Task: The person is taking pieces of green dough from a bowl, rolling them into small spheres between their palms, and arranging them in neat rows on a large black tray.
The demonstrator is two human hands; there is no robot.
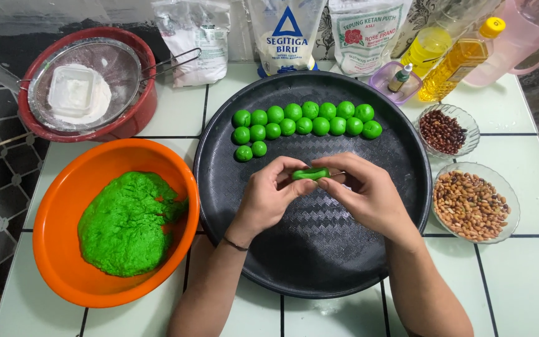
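The table (531, 293) carries a black tray (400, 187) at its middle, an orange bowl (57, 206) with a green dough mass (129, 221) toward the left edge, and flour bags (285, 31) along the far edge. Two glass dishes of nuts (469, 203) sit by the right edge. Balls (301, 122) lie in rows on the tray's far half.

Above the tray's middle, your left hand (269, 193) and right hand (366, 193) meet on a flattened dough piece (310, 173); the fingers (294, 184) of both pinch its ends, so neither hand is free.

Judging from this, keep the pressure even from both sides so the piece stays one thickness and does not tear. Work over the tray, so anything dropped lands there. Match it in bulk to the finished balls.
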